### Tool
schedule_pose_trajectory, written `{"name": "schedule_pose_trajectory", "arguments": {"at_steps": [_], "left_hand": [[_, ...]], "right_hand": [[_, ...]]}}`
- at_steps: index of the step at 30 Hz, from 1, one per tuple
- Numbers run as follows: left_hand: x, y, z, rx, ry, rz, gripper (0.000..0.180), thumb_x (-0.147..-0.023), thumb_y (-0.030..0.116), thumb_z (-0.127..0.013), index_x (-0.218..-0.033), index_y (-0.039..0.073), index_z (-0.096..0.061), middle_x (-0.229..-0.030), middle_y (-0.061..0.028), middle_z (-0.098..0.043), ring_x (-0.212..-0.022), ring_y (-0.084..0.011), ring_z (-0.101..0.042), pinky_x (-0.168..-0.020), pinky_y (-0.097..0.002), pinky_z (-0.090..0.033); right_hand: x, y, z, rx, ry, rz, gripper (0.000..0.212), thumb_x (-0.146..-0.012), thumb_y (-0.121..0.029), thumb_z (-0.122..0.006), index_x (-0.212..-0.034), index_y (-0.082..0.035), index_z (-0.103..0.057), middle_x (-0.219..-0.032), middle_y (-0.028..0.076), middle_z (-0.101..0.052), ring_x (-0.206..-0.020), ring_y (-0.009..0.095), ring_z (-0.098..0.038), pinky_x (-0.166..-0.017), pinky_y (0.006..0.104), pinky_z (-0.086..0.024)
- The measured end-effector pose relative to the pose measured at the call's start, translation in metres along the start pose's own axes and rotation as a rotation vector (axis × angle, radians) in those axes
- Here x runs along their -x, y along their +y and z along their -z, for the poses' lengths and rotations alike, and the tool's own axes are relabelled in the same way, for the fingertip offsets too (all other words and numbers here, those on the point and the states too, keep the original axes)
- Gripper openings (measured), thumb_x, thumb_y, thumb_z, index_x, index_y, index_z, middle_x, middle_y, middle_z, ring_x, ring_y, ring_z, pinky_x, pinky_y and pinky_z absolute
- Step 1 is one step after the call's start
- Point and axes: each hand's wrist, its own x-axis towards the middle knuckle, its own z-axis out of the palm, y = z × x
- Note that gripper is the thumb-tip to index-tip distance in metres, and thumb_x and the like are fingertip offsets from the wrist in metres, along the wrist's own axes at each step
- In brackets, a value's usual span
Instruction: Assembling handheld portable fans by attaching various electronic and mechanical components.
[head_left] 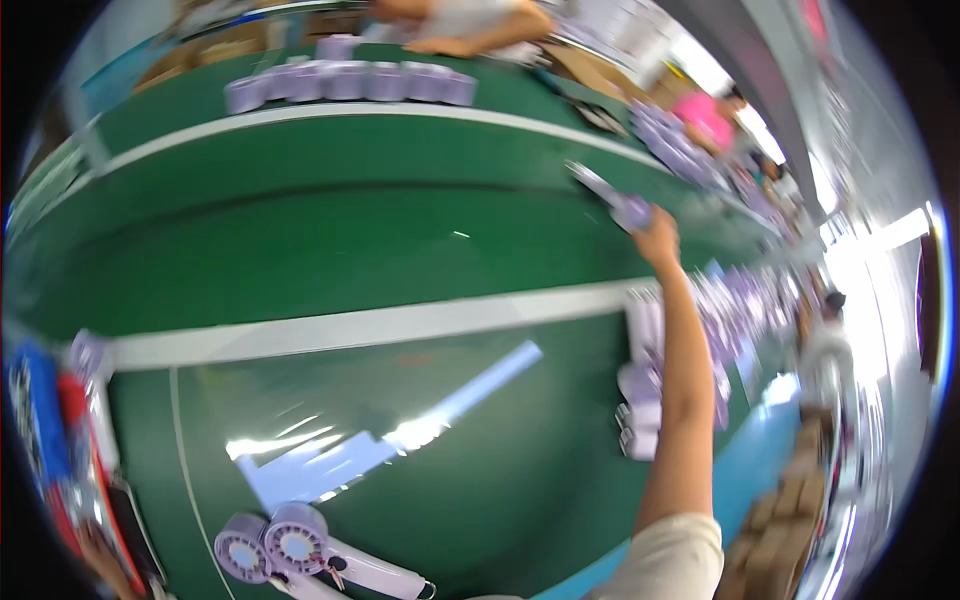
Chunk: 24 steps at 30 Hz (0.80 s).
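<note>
My right hand [657,238] reaches far out over the green table, its fingers closed on a lilac handheld fan [629,211]. The fan is blurred by motion, and its pale handle points away to the upper left. Beneath my forearm lies a long cluster of lilac fans [642,335] in clear wrapping. Two more lilac fans [298,540] rest side by side at the near edge, round heads facing up, with thin wires showing by their handles. My left hand cannot be made out; a smeared skin-toned patch at the lower left rim does not show whose it is.
A pale strip [380,335] crosses the green table. A shiny light-blue shape [330,468] lies on the near part. Lilac round parts [345,80] stand in a row at the far side, near a person's arm [490,35]. Blue and red items [40,415] crowd the left; cartons [780,520] are stacked lower right.
</note>
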Motion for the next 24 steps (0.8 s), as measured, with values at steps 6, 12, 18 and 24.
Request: {"name": "schedule_pose_trajectory", "arguments": {"at_steps": [6,12,18,24], "left_hand": [[-0.044,0.169,0.038,0.070,0.019,0.043,0.010,-0.086,0.004,-0.060,-0.095,0.000,-0.062,-0.089,-0.0163,-0.059,-0.086,-0.0328,-0.058,-0.076,-0.0407,-0.047],[-0.057,0.216,0.051,0.188,0.051,0.134,0.024,-0.089,0.012,-0.067,-0.111,0.001,-0.068,-0.092,-0.0157,-0.066,-0.088,-0.0291,-0.065,-0.078,-0.0372,-0.050],[-0.049,0.212,0.056,0.189,0.147,0.140,0.019,-0.090,0.013,-0.068,-0.105,0.000,-0.069,-0.097,-0.0130,-0.070,-0.087,-0.0226,-0.069,-0.079,-0.0314,-0.052],[-0.044,0.182,0.024,0.473,0.344,0.256,0.019,-0.094,0.014,-0.067,-0.107,0.001,-0.070,-0.101,-0.0083,-0.073,-0.093,-0.0131,-0.069,-0.083,-0.0267,-0.053]], "right_hand": [[-0.075,0.130,-0.091,-0.350,-0.107,0.164,0.059,-0.086,-0.042,-0.069,-0.130,-0.005,-0.060,-0.120,0.022,-0.064,-0.110,0.041,-0.060,-0.093,0.0489,-0.048],[-0.125,0.128,-0.041,0.055,-0.229,0.197,0.072,-0.081,-0.059,-0.067,-0.132,-0.009,-0.060,-0.131,0.017,-0.062,-0.119,0.036,-0.060,-0.098,0.0481,-0.046],[-0.064,0.018,0.050,0.301,-0.220,0.114,0.079,-0.079,-0.058,-0.068,-0.129,0.003,-0.057,-0.119,0.029,-0.065,-0.114,0.044,-0.061,-0.097,0.0474,-0.045],[0.147,-0.071,0.201,0.233,-0.071,0.116,0.074,-0.082,-0.052,-0.070,-0.129,0.003,-0.057,-0.119,0.026,-0.066,-0.111,0.040,-0.063,-0.095,0.0455,-0.048]]}}
